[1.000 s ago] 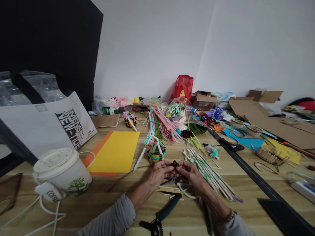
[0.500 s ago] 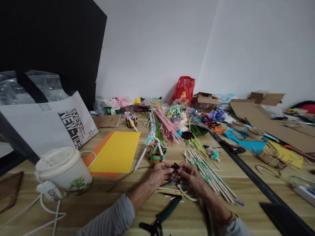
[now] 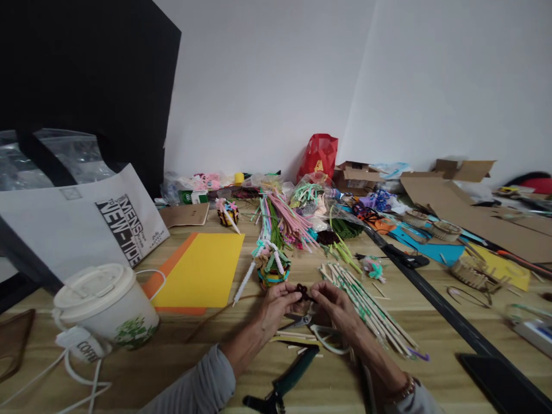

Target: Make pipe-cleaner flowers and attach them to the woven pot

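Evidently, the step in hand is shaping or joining a small dark brown looped strip that looks fuzzy (image 3: 302, 291); its material is hard to confirm at this size. It is up between the two sets of fingertips, over the pale wood-grain table (image 3: 181, 345). The left hand (image 3: 276, 305) pinches its left side between thumb and forefinger, while the right hand (image 3: 338, 305) has thumb and forefinger closed on its right end, so the loops sit in the gap between. What the next move calls for, I judge, is a steady left pinch and a small, gentle twist from the right. Nearer the person than the piece lie metal-bladed scissors with pale loop handles (image 3: 298, 322); just beyond the left fingers stands a small multicoloured striped basket (image 3: 273, 275).
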The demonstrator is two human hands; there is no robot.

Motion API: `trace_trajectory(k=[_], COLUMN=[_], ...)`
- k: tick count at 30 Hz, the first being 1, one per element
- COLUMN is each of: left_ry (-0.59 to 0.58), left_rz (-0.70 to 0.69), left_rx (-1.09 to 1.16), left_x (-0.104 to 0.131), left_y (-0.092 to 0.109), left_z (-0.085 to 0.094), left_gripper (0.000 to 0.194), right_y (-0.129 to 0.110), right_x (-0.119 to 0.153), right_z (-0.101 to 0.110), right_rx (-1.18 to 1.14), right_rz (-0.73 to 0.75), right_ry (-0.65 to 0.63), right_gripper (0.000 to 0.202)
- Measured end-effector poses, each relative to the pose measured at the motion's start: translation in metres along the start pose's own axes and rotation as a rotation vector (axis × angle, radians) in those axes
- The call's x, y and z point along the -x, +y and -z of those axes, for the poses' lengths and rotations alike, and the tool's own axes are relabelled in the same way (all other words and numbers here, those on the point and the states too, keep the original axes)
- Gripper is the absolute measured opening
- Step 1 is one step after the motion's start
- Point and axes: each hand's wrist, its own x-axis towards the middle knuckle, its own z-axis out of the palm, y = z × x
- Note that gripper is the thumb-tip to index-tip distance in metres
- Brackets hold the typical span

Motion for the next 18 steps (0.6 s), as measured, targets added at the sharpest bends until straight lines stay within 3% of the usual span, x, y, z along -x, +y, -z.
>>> trace_trajectory(k=[3, 7, 18], left_ry=[0.009, -0.003, -0.048], left_rz=[-0.001, 0.008, -0.007], left_rx=[0.009, -0.004, -0.08], left_x=[-0.0011, -0.0015, 0.0023], left_y=[-0.0006, -0.0017, -0.003], left_z=[0.0013, 0.0016, -0.0007], left_gripper=[0.036, 0.038, 0.04], right_y=[0.0023, 0.0062, 0.0026], right_x=[-0.0017, -0.0007, 0.0018], right_z=[0.0036, 0.0012, -0.0032], right_rx=[0.166, 0.282, 0.184], right_rz=[0.112, 0.137, 0.129], right_ry=[0.012, 0.042, -0.039], right_gripper=[0.031, 0.024, 0.033])
